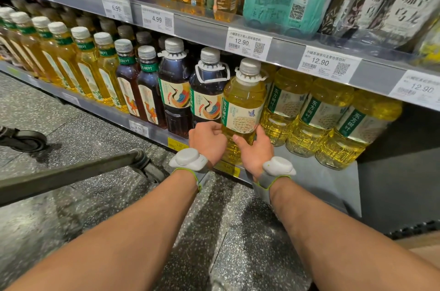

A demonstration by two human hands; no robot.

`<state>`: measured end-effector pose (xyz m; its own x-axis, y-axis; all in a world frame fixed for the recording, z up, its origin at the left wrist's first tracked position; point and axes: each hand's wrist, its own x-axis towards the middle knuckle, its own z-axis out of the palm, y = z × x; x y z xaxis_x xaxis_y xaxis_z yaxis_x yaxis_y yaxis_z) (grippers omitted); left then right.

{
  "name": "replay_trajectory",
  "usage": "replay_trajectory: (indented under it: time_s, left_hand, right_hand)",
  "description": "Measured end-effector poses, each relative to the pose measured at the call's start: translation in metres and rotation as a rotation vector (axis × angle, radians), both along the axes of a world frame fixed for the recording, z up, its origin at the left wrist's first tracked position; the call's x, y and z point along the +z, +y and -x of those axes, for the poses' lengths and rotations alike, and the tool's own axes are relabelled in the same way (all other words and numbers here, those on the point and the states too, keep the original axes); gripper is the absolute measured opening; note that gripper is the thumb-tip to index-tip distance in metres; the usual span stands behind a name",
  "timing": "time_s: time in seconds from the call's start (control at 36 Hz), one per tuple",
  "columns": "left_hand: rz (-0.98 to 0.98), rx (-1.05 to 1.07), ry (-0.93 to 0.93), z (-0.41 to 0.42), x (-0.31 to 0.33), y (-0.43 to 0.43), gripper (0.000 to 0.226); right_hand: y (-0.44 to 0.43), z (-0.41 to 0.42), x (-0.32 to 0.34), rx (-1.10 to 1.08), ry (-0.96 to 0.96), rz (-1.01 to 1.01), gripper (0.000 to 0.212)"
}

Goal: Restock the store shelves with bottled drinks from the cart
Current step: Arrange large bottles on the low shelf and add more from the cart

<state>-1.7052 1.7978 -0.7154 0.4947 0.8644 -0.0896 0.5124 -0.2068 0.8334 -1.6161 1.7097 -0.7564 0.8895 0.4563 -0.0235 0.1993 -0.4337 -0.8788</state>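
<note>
A large bottle of yellow tea [242, 102] with a grey cap and a white carry ring stands at the front edge of the lower shelf [300, 169]. Both my hands hold its lower part. My left hand [207, 141] curls round its left side, beside a dark tea bottle [207, 90]. On the bottle's right side my right hand [256, 150] grips it, thumb across the front. To the right, three more large yellow bottles [326, 119] stand on the same shelf.
Rows of smaller yellow bottles [62, 57] and dark bottles [145, 90] fill the shelf to the left. The upper shelf [204, 26] carries price tags and more drinks. A grey cart bar [71, 171] and wheel [154, 171] cross the speckled floor at left.
</note>
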Motion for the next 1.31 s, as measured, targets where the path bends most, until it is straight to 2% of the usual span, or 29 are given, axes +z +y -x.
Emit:
replay_trajectory:
  time_s: [0.17,0.33,0.47,0.69,0.78,0.89,1.03,1.11,1.22,1.31]
  left_hand:
    - [0.018,-0.009,0.058,-0.002,-0.006,0.001,0.039]
    - [0.093,-0.083,0.074,0.002,-0.008,-0.002,0.053]
    - [0.17,-0.15,0.07,0.004,-0.007,0.0,0.06]
    - [0.128,-0.203,0.118,0.006,-0.005,0.001,0.06]
    - [0.09,-0.163,0.128,0.006,-0.003,0.001,0.053]
    - [0.092,-0.083,0.108,0.009,0.004,0.008,0.042]
    - [0.127,-0.026,-0.016,0.019,0.018,0.013,0.032]
    - [0.139,-0.014,-0.036,0.04,0.039,0.009,0.028]
    - [0.169,0.003,0.027,0.071,0.075,0.002,0.025]
    - [0.197,0.035,0.043,0.089,0.129,0.0,0.021]
  right_hand:
    - [0.002,0.002,-0.002,-0.048,0.013,0.061,0.08]
    - [0.005,0.005,-0.003,-0.074,0.001,0.149,0.077]
    - [0.004,0.005,0.0,-0.06,0.006,0.131,0.075]
    - [0.004,0.009,0.004,-0.08,0.032,0.13,0.075]
    - [0.004,0.013,0.006,-0.142,0.045,0.131,0.071]
    - [0.008,0.022,0.016,-0.227,0.049,0.09,0.056]
    - [0.007,0.034,0.026,-0.188,0.057,0.08,0.034]
    - [0.007,0.049,0.048,-0.168,0.03,0.085,0.03]
    - [0.003,0.067,0.088,-0.14,0.006,0.096,0.029]
    - [0.002,0.079,0.138,-0.054,-0.07,0.071,0.03]
